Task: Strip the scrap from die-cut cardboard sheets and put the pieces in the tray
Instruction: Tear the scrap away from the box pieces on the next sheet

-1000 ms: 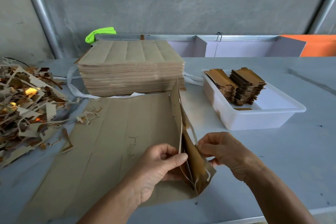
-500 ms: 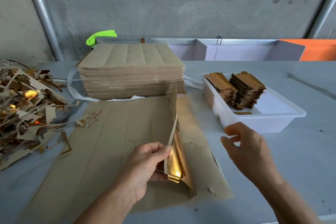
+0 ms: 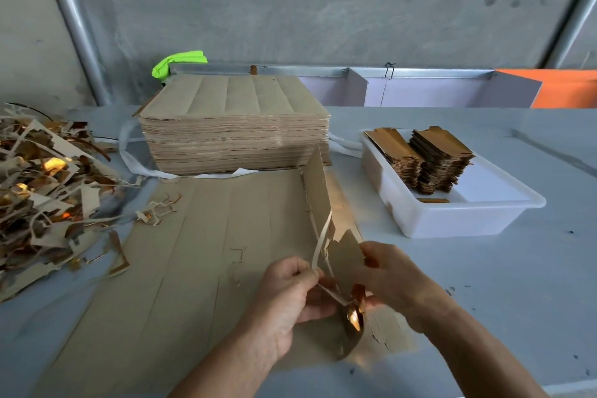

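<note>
A: What is each hand doing?

B: The left hand (image 3: 287, 294) pinches a thin pale scrap strip (image 3: 320, 242) between thumb and fingers. The right hand (image 3: 392, 281) grips the raised brown die-cut cardboard piece with a gold underside (image 3: 344, 252). Both sit at the near right corner of the flat brown die-cut sheet (image 3: 200, 255), the landmark here.

A: How would you do this step well?

B: I'd peel the strip away along the cut line, slowly, with the right hand holding the piece close to where it tears. The card looks thin, so a sideways jerk could rip the piece itself. A small tab near the gold end looks attached yet.

A: And where does it go?

B: Into the white plastic tray (image 3: 484, 216), to the right of the sheet and a little beyond it. Two stacks of stripped gold-brown pieces (image 3: 426, 158) are already in its far end; the near end is bare.

A: The surroundings?

B: A pale grey counter (image 3: 517, 284) carries everything. Behind the sheet stands a tall pile of uncut brown sheets (image 3: 232, 136); left of it, a tangled heap of brown and gold scrap (image 3: 42, 197). Beyond is a grey concrete wall (image 3: 323, 3), with a bright green cloth (image 3: 179, 63) and an orange panel (image 3: 562, 87) at its foot.
</note>
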Motion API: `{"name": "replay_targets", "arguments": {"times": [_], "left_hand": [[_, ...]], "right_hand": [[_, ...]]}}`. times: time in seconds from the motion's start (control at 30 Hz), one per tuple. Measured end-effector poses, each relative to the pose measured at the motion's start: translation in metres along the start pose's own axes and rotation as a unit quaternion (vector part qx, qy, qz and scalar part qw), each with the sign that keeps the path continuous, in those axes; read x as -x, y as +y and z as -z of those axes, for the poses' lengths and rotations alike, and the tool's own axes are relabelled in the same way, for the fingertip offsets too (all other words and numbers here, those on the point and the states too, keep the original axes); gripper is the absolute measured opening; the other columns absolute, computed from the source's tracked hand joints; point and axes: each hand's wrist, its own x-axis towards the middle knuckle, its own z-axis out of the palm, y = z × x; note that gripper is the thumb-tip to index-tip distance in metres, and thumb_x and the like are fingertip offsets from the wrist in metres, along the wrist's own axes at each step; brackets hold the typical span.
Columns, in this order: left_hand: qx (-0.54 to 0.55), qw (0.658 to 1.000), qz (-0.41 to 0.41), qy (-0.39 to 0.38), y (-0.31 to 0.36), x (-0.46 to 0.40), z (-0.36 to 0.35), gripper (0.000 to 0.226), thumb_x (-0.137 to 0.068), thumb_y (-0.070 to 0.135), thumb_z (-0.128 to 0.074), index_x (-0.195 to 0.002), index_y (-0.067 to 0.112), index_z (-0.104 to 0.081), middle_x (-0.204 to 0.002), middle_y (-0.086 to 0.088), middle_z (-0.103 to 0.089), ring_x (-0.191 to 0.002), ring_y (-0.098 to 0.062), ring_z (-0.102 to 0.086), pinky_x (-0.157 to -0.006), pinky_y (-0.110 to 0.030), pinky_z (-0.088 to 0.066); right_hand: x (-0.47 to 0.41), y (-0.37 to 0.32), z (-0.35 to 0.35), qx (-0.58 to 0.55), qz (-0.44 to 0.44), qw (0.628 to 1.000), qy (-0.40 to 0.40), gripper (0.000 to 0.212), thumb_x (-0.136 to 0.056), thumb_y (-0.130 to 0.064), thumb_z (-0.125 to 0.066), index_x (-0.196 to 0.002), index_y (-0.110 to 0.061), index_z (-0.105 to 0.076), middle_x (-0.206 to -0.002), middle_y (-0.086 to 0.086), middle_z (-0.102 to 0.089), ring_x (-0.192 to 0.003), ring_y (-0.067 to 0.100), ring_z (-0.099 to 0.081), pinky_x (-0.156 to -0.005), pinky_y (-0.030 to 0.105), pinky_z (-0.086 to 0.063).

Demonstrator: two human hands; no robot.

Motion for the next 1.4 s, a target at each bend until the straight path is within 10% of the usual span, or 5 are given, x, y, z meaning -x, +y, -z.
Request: {"name": "replay_targets", "arguments": {"times": [0.3, 0.57, 0.97, 1.13, 1.4], "left_hand": [[0.027, 0.998, -0.014, 0.047, 0.001, -0.008, -0.011, 0.022, -0.088, -0.012, -0.04, -0.091, 0.003, -0.055, -0.061, -0.006, -0.054, -0.044, -0.013, -0.048, -0.047, -0.027, -0.049], [-0.289, 0.946, -0.112, 0.093, 0.002, -0.038, -0.009, 0.029, -0.093, 0.039, -0.054, -0.073, 0.019, -0.06, -0.05, 0.003, -0.054, -0.029, -0.002, -0.04, -0.038, -0.018, -0.033], [-0.053, 0.989, 0.0, 0.139, -0.011, -0.051, 0.014, 0.029, -0.102, 0.027, -0.039, -0.088, 0.007, -0.054, -0.05, -0.007, -0.05, -0.025, -0.006, -0.023, -0.032, -0.012, -0.02], [0.067, 0.987, -0.076, 0.121, -0.007, -0.046, 0.025, 0.025, -0.099, 0.005, -0.039, -0.102, 0.021, -0.058, -0.064, -0.007, -0.059, -0.032, -0.006, -0.03, -0.034, -0.015, -0.029], [-0.09, 0.975, -0.203, 0.019, 0.014, -0.038, 0.04, 0.065, -0.091, -0.014, -0.037, -0.118, 0.042, -0.055, -0.125, 0.022, -0.052, -0.098, -0.009, -0.058, -0.077, -0.024, -0.052]], "right_hand": [[-0.023, -0.002, 0.021, 0.009, -0.059, 0.998, -0.006, 0.014, -0.09, 0.0, -0.058, -0.098, -0.012, -0.059, -0.089, 0.01, -0.067, -0.062, 0.018, -0.068, -0.055, 0.025, -0.057], [-0.033, -0.002, 0.018, -0.097, -0.058, 0.993, -0.025, 0.012, -0.091, -0.02, -0.061, -0.097, -0.012, -0.069, -0.095, 0.008, -0.071, -0.088, 0.022, -0.067, -0.067, 0.03, -0.054], [-0.022, 0.037, 0.02, -0.326, -0.098, 0.932, 0.124, 0.01, -0.095, -0.015, -0.056, -0.096, -0.009, -0.064, -0.093, 0.013, -0.066, -0.086, 0.028, -0.062, -0.066, 0.038, -0.05], [-0.024, 0.035, 0.032, -0.246, -0.053, 0.941, 0.226, 0.009, -0.098, -0.013, -0.049, -0.091, -0.014, -0.055, -0.085, 0.001, -0.058, -0.076, 0.019, -0.056, -0.051, 0.03, -0.043], [-0.053, -0.013, 0.019, 0.1, 0.13, 0.958, 0.237, 0.039, -0.097, -0.001, -0.036, -0.127, -0.017, -0.054, -0.113, 0.011, -0.056, -0.097, 0.027, -0.056, -0.083, 0.042, -0.052]]}}
